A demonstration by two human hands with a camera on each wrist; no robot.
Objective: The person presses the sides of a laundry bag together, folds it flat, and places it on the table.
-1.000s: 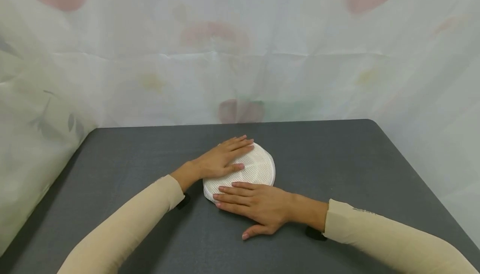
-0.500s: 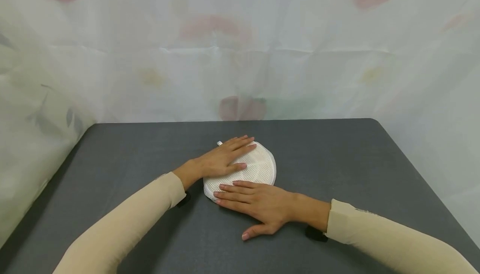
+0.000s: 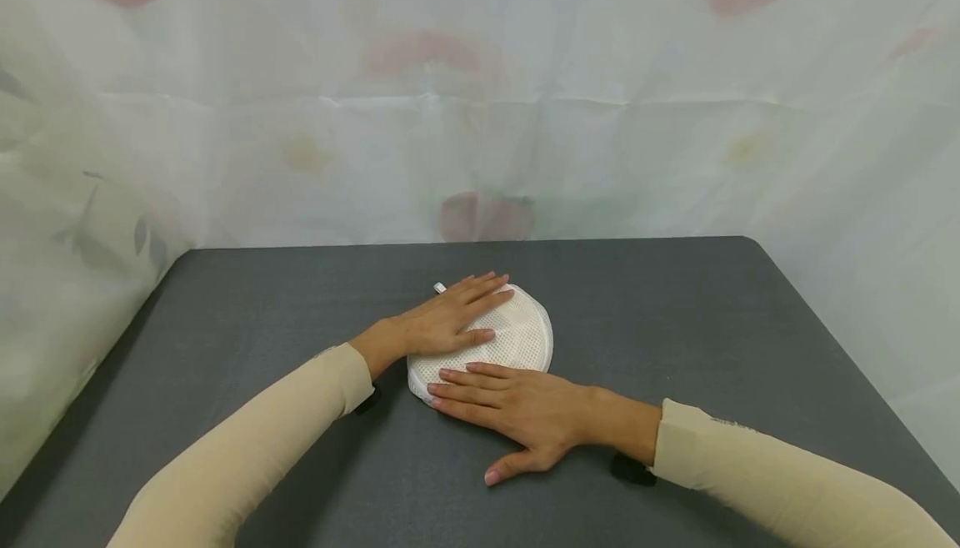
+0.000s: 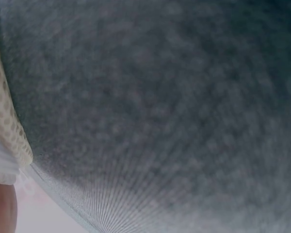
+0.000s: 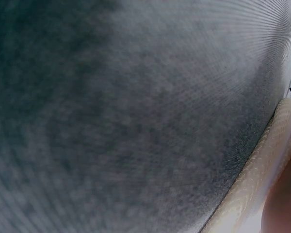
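A round white mesh pouch point(image 3: 517, 335) lies flat near the middle of the dark grey table point(image 3: 675, 323). My left hand point(image 3: 450, 319) rests flat on its far left part, fingers straight and pointing right. My right hand point(image 3: 510, 402) lies flat across the pouch's near edge, fingers straight and pointing left, thumb spread on the table. A small white tab point(image 3: 439, 287) sticks out behind the left fingers. In the left wrist view the mesh pouch point(image 4: 5, 131) shows as a strip at the left edge. The right wrist view shows blurred table and the pouch's mesh edge point(image 5: 254, 184).
A pale floral curtain point(image 3: 480, 98) hangs behind the table and along its left side point(image 3: 67, 264). The table's far edge point(image 3: 465, 245) and rounded right corner point(image 3: 750, 243) are in view. Beige sleeves point(image 3: 247, 456) cover both forearms.
Almost nothing has moved. The view shifted slightly, and the white tab behind the left fingers has come into sight. Both hands stay flat on the pouch.
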